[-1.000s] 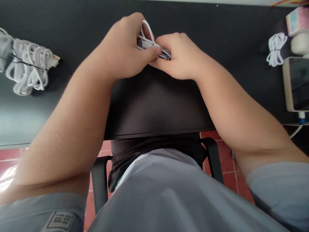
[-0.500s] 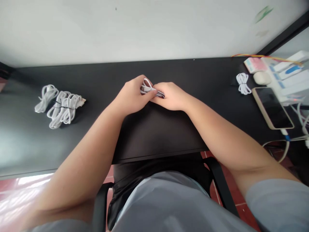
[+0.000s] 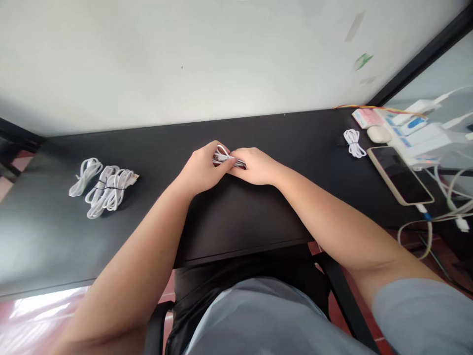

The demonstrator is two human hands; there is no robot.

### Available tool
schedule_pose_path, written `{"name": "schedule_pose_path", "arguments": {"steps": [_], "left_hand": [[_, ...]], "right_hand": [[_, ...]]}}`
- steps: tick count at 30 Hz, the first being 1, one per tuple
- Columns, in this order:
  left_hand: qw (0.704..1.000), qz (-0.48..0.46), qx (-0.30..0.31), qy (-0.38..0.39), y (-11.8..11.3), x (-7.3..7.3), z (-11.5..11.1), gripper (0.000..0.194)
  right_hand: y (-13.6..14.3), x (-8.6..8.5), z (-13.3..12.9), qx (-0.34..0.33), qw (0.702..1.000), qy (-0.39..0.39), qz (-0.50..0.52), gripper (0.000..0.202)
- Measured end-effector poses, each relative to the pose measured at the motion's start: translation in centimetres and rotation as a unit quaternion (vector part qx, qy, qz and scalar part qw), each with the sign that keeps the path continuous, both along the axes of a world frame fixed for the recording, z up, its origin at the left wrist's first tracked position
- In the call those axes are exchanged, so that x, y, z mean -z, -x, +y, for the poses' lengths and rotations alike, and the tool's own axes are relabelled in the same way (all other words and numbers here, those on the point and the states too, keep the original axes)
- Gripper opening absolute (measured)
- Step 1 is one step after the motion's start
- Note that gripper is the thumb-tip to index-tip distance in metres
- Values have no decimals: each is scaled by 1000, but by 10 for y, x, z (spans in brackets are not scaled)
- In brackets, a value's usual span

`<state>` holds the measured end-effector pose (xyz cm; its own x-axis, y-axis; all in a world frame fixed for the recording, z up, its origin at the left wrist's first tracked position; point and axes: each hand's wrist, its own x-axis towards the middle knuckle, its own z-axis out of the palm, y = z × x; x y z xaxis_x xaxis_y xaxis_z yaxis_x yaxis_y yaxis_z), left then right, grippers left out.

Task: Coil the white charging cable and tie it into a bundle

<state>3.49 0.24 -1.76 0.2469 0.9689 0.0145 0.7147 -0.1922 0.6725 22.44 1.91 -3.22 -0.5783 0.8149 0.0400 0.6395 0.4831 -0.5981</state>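
Observation:
A coiled white cable (image 3: pixel 220 157) is held between my two hands over the middle of the black desk (image 3: pixel 236 217). My left hand (image 3: pixel 203 168) is closed around its left part, with the thumb pressed along the front of the coil. Closed on the right end of the same coil is my right hand (image 3: pixel 255 165), its fingertips meeting those of the left. Fingers cover much of the bundle, so its ends and any tie are hidden.
Tied white cable bundles (image 3: pixel 111 190) and a looser cable coil (image 3: pixel 85 176) lie at the left. On the right are another tied white cable (image 3: pixel 354 143), a phone (image 3: pixel 401 175) with a cord plugged in, a white rounded object (image 3: pixel 379 134) and a power strip (image 3: pixel 424 140) with plugs.
The camera view has tilted up and shifted, so the desk and its things appear lower. Both hands keep their hold on the coiled cable, with little visible change in the grip.

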Motion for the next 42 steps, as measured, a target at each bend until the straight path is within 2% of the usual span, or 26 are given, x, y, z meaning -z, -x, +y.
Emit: {"name": "schedule_pose_path", "arguments": {"steps": [21, 42], "left_hand": [[1000, 6, -5, 5, -1, -1, -1, 41], [1000, 4, -2, 8, 0, 1, 0, 38]], "right_hand": [[1, 0, 0, 0, 1000, 0, -4, 26], [1, 0, 0, -1, 1000, -6, -13, 26]]}}
